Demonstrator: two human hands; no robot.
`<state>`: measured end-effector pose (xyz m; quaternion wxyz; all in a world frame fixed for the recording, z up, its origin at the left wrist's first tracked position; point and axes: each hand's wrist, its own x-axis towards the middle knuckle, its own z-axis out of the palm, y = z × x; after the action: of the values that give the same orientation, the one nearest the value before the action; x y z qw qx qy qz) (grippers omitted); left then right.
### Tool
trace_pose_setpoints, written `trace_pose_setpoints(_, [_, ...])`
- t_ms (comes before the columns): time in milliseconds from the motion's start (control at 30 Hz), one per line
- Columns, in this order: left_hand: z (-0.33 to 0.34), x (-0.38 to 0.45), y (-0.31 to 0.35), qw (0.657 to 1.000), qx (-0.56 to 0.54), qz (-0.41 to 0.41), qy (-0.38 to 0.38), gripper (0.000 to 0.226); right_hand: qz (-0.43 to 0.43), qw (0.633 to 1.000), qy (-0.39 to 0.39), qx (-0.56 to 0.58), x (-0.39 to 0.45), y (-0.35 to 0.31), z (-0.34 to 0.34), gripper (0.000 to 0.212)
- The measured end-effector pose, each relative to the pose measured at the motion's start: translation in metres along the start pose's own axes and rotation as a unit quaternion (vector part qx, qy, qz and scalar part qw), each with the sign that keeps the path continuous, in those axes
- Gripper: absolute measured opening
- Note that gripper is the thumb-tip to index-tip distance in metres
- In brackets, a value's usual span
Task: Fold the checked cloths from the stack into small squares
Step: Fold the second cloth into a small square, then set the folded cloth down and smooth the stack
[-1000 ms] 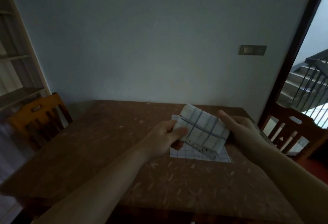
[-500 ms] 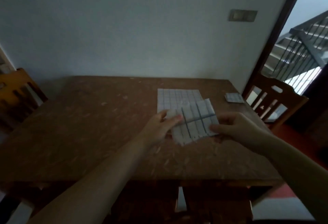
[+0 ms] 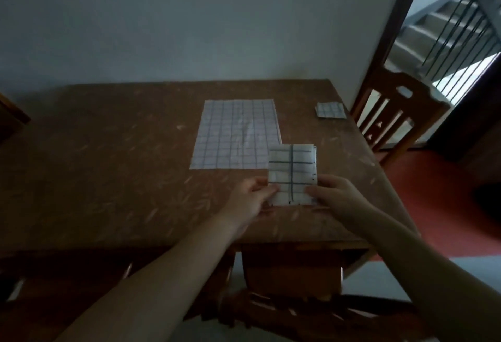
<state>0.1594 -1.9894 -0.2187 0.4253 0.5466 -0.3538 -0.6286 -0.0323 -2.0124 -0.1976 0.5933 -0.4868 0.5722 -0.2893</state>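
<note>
A folded checked cloth point(image 3: 292, 170), white with dark blue lines, stands between both hands near the table's front edge. My left hand point(image 3: 250, 198) pinches its lower left corner and my right hand point(image 3: 334, 196) pinches its lower right corner. Behind it the flat stack of checked cloths point(image 3: 235, 134) lies spread on the brown table point(image 3: 108, 151). A small folded checked square point(image 3: 330, 110) sits at the table's far right corner.
A wooden chair point(image 3: 398, 113) stands off the table's right side by an open doorway with stairs behind. Another chair's back point(image 3: 271, 312) is right below me at the front edge. A wall runs along the table's far side.
The folded cloth has come down from in front of the stack to the front right of the table, turned square to me. Both hands shifted to its lower corners. The view tilted downward.
</note>
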Motion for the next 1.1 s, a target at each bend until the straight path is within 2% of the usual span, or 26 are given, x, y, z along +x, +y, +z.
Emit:
trace_pose_setpoints(67, [0.020,0.010,-0.027,0.997,0.068,-0.023,0.023,0.019,0.029,0.999,0.015,0.003,0.016,0.033,-0.016,0.016])
trace_pose_setpoints(133, [0.032,0.021,-0.054,0.990,0.119,-0.051,0.048,0.015,0.046,0.997,0.030,-0.052,0.029,0.064,-0.023,0.013])
trace_pose_setpoints(267, [0.043,0.049,-0.104,0.978,0.164,-0.112,0.071,0.002,0.086,0.986,0.038,-0.134,0.048,0.108,-0.025,0.014])
trace_pose_setpoints(367, [0.045,0.067,-0.128,0.968,0.195,-0.134,0.084,0.016,0.074,0.982,0.056,-0.165,0.063,0.129,-0.027,0.012])
trace_pose_setpoints(533, [0.050,0.081,-0.143,0.949,0.290,-0.060,0.109,0.025,0.025,0.963,0.114,-0.244,0.085,0.149,-0.029,0.017])
trace_pose_setpoints(767, [0.048,0.095,-0.151,0.904,0.411,0.067,0.100,0.030,0.026,0.953,0.138,-0.270,0.103,0.155,-0.029,0.011])
trace_pose_setpoints(900, [0.044,0.101,-0.155,0.885,0.452,0.070,0.083,0.032,0.032,0.950,0.140,-0.278,0.109,0.157,-0.027,0.005])
trace_pose_setpoints(1100, [0.033,0.097,-0.149,0.882,0.462,0.065,0.075,0.030,0.048,0.945,0.152,-0.286,0.109,0.157,-0.022,0.003])
